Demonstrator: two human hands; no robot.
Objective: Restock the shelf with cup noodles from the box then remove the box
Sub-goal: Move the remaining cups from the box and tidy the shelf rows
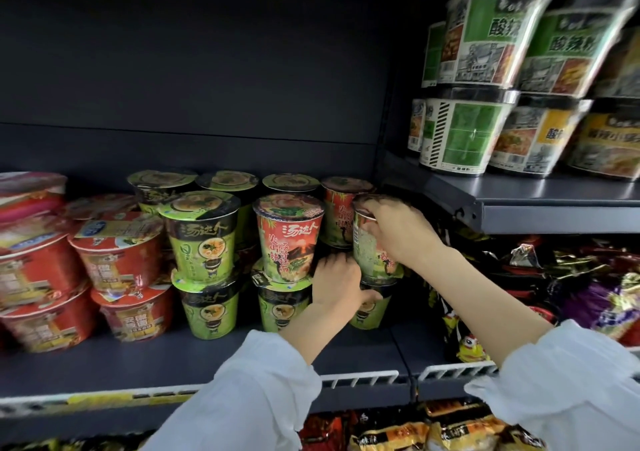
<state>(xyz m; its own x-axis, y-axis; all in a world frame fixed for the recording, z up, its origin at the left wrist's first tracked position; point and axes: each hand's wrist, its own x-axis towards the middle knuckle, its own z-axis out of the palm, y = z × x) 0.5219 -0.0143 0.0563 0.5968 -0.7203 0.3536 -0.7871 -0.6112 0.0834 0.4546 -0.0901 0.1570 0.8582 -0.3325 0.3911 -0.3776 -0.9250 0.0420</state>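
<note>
My right hand (394, 227) grips the rim of a red-and-green cup noodle (370, 256) that stands on top of a green cup (372, 308) at the right end of the dark shelf (207, 357). My left hand (337, 279) holds the green lower cup's top edge, thumb across its lid. Left of them stands a red volcano-print cup (289, 239) on another green cup (282, 307), then a stack of two green cups (204, 236). More cups fill the row behind. The box is out of view.
Red noodle bowls (117, 253) are stacked at the left of the shelf. A higher shelf (554, 201) at the right carries green and yellow bowls (464, 135). Dark snack bags (588, 288) lie below it. A white wire rail (363, 378) runs along the shelf's front edge.
</note>
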